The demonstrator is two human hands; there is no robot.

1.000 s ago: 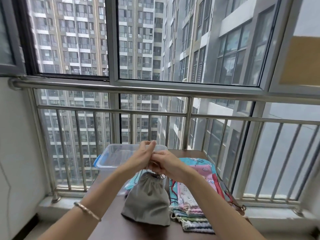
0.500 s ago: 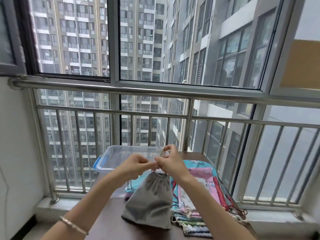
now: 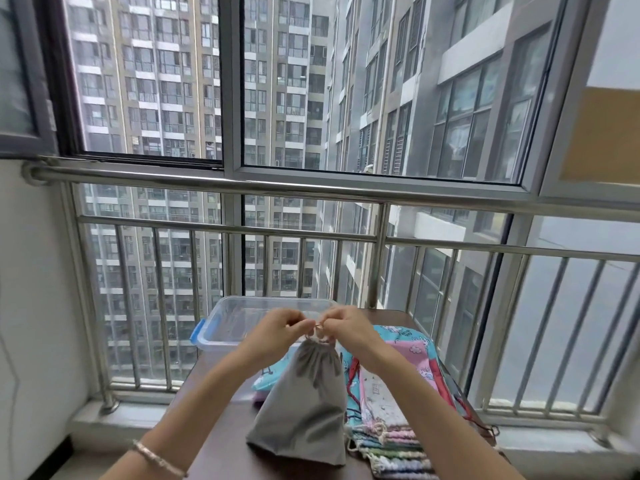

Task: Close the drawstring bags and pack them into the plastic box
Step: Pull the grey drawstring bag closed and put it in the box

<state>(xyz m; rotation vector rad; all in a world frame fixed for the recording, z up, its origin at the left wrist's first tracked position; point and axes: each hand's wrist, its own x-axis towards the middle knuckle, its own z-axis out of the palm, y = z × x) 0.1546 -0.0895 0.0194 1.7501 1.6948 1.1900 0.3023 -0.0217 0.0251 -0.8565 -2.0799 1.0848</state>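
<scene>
Left hand (image 3: 277, 329) and right hand (image 3: 349, 327) meet above the grey drawstring bag (image 3: 304, 400), each apparently pinching its cord at the gathered neck. The bag stands on the bench (image 3: 221, 434), patterned bags (image 3: 391, 403) stacked beside it; beyond them, the clear plastic box (image 3: 239, 322).

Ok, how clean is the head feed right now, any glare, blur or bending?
Head view: soft, even daylight from the window, no harsh glare; wide-angle bending curves the railing; left hand and right hand slightly soft at the grey bag neck, so the cord is hard to make out.
</scene>
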